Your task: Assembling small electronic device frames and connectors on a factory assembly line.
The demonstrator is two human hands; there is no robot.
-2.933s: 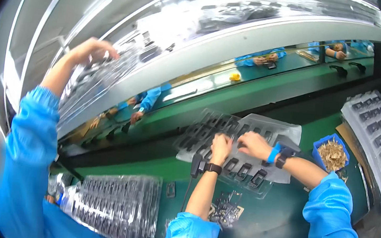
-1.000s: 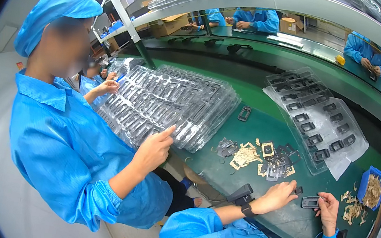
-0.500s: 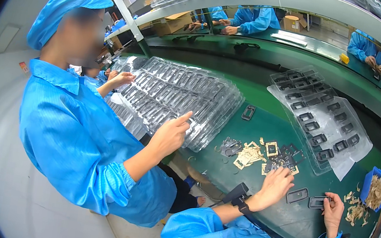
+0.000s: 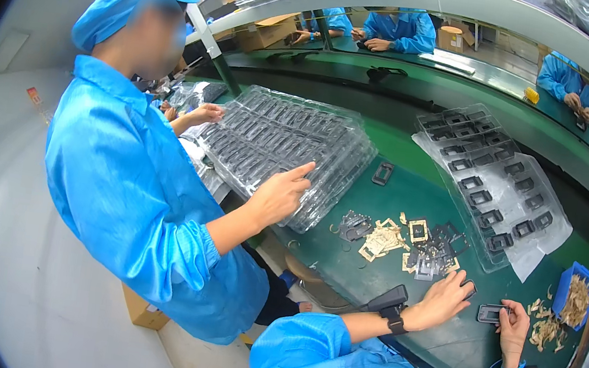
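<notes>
Over by the far side of the bench I see a clear tray of dark rectangular frames in rows, with a white sheet reaching out past its edge. Toward the right, a small blue bin is heaped with tan scraps, and more of the same lie loose just beside it. On the left spreads a stack of clear trays, its pockets filled with dark parts.

The worker's right hand pinches one dark frame by its end, low over the green bench, near the bin. The left hand has its fingers curled at another dark piece, mostly hidden; I can't tell whether they grip it or only touch it.

Beyond the left hand lie cream pieces and a jumble of dark pieces; a lone frame sits near the stack. A co-worker in blue stands there with both hands at the trays. A cardboard box rests on the floor, and other people in blue work across the line.
</notes>
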